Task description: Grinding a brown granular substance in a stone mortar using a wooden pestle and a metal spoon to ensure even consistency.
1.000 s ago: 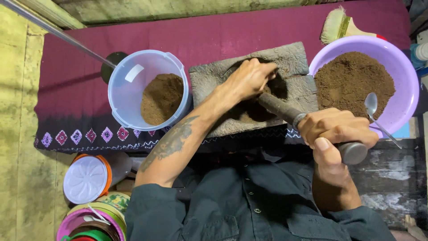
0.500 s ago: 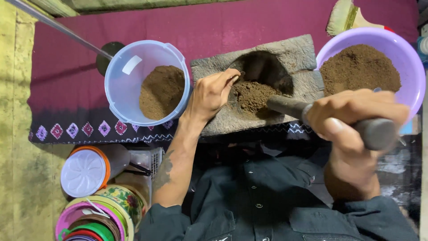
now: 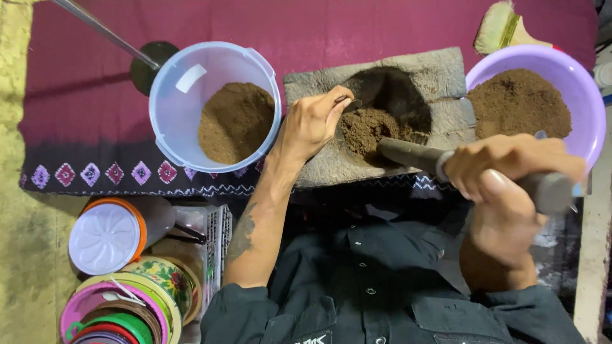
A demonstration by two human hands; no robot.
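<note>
A grey stone mortar (image 3: pixel 440 70) lies on a maroon cloth, with brown powder (image 3: pixel 366 127) in its hollow. My left hand (image 3: pixel 311 122) rests on the mortar's left rim and pinches a small spoon (image 3: pixel 349 103) whose tip reaches the powder. My right hand (image 3: pixel 510 172) grips a dark pestle (image 3: pixel 408 153); its tip lies at the hollow's near edge. A clear blue plastic tub (image 3: pixel 175 95) with brown powder stands to the left of the mortar. A purple bowl (image 3: pixel 590 108) heaped with brown powder stands to the right.
A long metal rod (image 3: pixel 102 28) and a dark round lid (image 3: pixel 150 57) lie behind the tub. A brush (image 3: pixel 500 25) sits at the back right. Stacked colourful containers (image 3: pixel 127 299) and a white-lidded jar (image 3: pixel 105 236) stand at the lower left on a yellow floor.
My left hand has drawn back from inside the hollow to the mortar's left rim, now showing the spoon. The pestle's tip has slid toward the near edge, and my right hand has lifted closer.
</note>
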